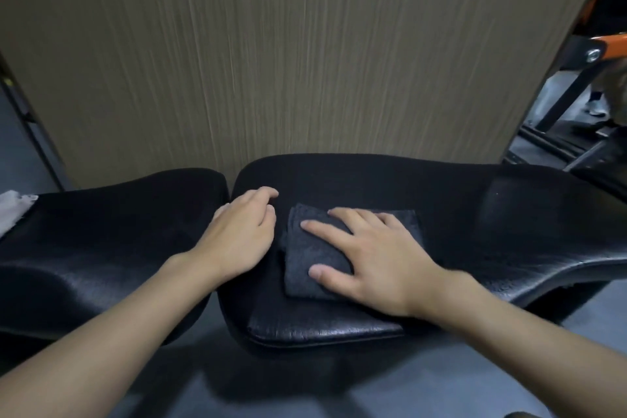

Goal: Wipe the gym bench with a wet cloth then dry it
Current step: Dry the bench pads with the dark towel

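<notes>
I count two bare hands on my feed: one left hand [237, 234] and one right hand [373, 261]. There are two cloths: one dark grey cloth [305, 248] and one pale cloth [13, 210]. The two black bench cushions are one left pad [101, 231] and one right pad [475, 214]. I also count one wood-grain panel [305, 61] and one orange-and-black machine frame [607, 47].

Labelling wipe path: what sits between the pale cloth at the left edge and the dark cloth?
Head view: bare black bench pad, the gap between pads, then the left hand resting beside the dark cloth.
</notes>
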`<state>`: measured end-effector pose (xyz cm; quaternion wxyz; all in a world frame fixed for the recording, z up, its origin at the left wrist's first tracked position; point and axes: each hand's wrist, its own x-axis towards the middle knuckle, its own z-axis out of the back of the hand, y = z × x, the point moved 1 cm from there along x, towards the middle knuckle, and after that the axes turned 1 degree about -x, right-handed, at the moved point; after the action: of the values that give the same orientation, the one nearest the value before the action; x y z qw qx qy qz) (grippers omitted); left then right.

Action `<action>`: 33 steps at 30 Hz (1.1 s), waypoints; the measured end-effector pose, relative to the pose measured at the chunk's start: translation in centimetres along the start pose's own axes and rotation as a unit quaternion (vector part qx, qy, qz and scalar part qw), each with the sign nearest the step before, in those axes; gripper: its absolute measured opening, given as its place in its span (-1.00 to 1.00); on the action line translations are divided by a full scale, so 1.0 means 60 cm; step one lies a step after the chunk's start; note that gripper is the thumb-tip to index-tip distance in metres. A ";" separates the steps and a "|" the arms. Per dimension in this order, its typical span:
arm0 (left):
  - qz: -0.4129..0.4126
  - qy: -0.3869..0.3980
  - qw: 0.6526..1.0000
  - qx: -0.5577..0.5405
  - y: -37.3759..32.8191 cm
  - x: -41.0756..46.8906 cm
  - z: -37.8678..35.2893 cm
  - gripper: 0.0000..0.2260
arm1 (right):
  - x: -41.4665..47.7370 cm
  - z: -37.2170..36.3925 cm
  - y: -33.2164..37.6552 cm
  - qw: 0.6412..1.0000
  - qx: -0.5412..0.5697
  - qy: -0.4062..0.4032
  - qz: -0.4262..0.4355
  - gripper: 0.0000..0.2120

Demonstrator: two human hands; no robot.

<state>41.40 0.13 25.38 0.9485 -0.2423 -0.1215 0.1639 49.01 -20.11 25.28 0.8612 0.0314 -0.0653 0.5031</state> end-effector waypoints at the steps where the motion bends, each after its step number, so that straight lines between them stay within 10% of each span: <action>1: 0.008 -0.012 1.000 -0.003 -0.003 0.001 -0.004 -0.63 | 0.020 -0.002 -0.014 1.000 -0.004 -0.001 -0.011 -0.32; 16: 0.022 0.016 0.989 0.143 -0.001 0.017 -0.043 -0.53 | 0.301 -0.045 -0.169 0.992 0.002 0.024 -0.124 -0.37; 33: 0.035 0.046 0.989 0.137 -0.015 0.002 -0.031 -0.57 | -0.080 0.024 -0.021 0.999 -0.002 0.035 -0.002 -0.34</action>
<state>42.29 -1.36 24.23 0.9711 -0.1212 -0.0459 0.2005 47.69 -25.04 26.01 0.8639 0.0126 -0.0361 0.5023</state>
